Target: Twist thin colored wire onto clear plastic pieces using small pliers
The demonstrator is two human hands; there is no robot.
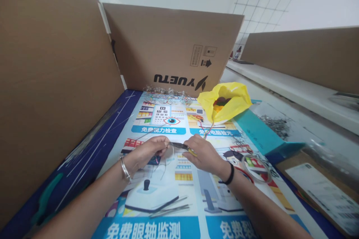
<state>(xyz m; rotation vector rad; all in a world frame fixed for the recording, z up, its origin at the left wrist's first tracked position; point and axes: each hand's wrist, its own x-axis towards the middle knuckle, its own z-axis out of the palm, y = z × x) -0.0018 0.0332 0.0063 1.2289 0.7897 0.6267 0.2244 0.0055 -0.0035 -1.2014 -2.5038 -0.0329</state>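
My right hand (202, 154) is closed around a pair of pliers (179, 145) with yellow handles, its dark jaws pointing left. Opposite it, my left hand (153, 151) pinches a thin wire (172, 154) close to the plier tips. The wire curves down below the fingers, and thinner strands hang beside it. Whether the jaws are clamped on the wire is too small to tell. Beneath both hands lies a printed poster sheet (185, 190). Several straight wire pieces (169, 209) rest on it nearer to me.
Cardboard panels (168, 44) stand at the back and left. A yellow plastic bag (232, 101) sits at the back right beside a teal box (269, 145). Tangled wire pieces (165, 95) lie along the back, and a wire coil (256, 168) lies right. Green-handled pliers (46, 198) are at left.
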